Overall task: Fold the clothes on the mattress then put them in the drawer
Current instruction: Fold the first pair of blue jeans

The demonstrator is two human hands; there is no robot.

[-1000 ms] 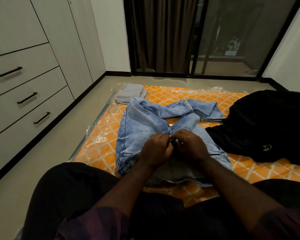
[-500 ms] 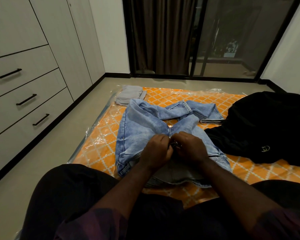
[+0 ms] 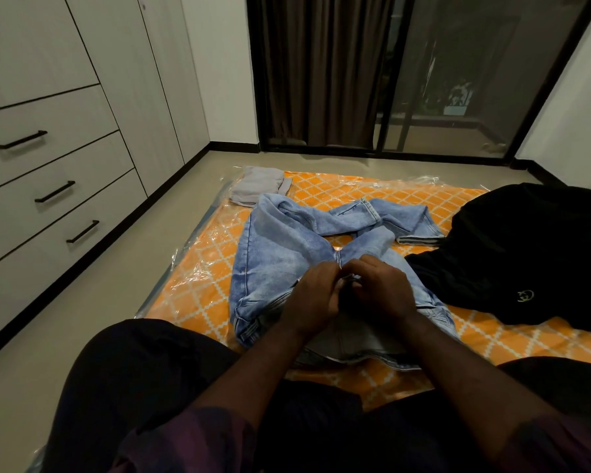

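Light-blue jeans, unfolded, waistband at the near edge of the mattress, legs crossed toward its far edge: left hand and right hand each in a pinching grip on the fly, presumably fastening it so the front lies flat for folding.

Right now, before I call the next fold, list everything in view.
jeans: one, light blue, spread at mattress centre
black garment: one, black, heaped on mattress right side
grey garment: one, grey, folded, far left mattress corner
mattress: one, orange with white lattice, plastic-wrapped, on floor
drawers: three, white, black handles, closed, left wall
curtain: one, dark brown, far wall
left hand: one, pinching the jeans at the fly area
right hand: one, pinching the jeans beside it
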